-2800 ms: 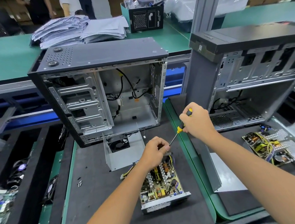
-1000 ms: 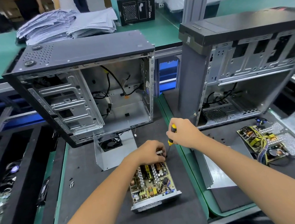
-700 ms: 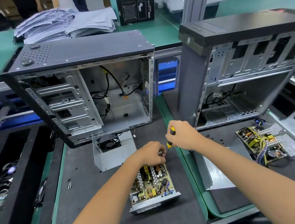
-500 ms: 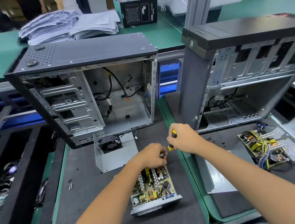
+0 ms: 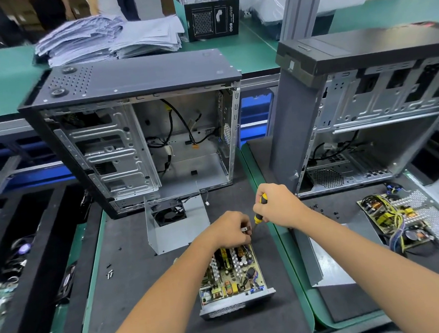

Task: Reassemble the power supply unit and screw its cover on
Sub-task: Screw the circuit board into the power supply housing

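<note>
My right hand [image 5: 275,205] grips the screwdriver [image 5: 259,211], its shaft slanting down-left to the far corner of the power supply unit [image 5: 232,273] — just beneath my left hand [image 5: 230,230], whose fingers [image 5: 241,237] pinch there.

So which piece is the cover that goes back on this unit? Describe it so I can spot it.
Start at the open computer case on the left. Right in front of it, on the dark mat, stands a bent grey metal cover. Unlike the flat sheet further right, it carries a black fan.
</note>
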Demonstrator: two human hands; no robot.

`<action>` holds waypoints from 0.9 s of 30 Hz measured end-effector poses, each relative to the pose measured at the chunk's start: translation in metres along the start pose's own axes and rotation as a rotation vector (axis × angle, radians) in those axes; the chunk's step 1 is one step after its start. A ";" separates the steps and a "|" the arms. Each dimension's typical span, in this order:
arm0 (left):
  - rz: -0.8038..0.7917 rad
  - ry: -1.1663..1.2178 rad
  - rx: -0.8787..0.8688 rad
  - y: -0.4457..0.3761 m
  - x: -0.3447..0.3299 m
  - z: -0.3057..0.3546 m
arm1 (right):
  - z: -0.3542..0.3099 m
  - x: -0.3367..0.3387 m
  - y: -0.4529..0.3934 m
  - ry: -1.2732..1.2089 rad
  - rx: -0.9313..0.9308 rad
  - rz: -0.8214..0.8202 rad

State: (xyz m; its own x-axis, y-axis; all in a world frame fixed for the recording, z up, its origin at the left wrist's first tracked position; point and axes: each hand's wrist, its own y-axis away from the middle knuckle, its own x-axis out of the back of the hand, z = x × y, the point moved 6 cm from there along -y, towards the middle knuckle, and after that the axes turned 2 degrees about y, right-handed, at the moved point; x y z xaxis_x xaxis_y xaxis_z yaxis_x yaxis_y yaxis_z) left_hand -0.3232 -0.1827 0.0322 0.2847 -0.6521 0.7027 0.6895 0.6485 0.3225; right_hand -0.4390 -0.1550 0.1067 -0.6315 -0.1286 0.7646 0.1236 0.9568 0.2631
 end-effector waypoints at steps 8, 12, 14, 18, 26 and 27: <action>0.007 0.111 0.049 0.002 0.003 -0.006 | 0.009 -0.004 0.000 -0.036 -0.034 0.002; 0.024 0.100 0.042 0.001 0.005 -0.003 | 0.012 -0.005 -0.002 -0.064 -0.043 0.013; 0.030 0.099 0.038 0.001 0.006 -0.002 | 0.013 -0.006 -0.002 -0.077 -0.049 0.010; 0.034 0.092 0.036 0.002 0.004 -0.002 | 0.014 -0.010 -0.002 -0.069 -0.046 -0.001; 0.056 0.085 0.031 0.002 0.004 -0.002 | 0.017 -0.011 -0.002 -0.068 -0.061 0.005; 0.054 0.078 0.030 0.002 0.003 -0.002 | 0.017 -0.011 -0.002 -0.069 -0.058 0.004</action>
State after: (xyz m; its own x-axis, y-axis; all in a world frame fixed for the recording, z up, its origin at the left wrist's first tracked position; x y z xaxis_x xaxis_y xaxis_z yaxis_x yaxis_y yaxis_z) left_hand -0.3199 -0.1844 0.0342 0.3722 -0.6438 0.6685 0.6518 0.6941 0.3055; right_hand -0.4452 -0.1507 0.0875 -0.6818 -0.1049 0.7240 0.1693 0.9402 0.2957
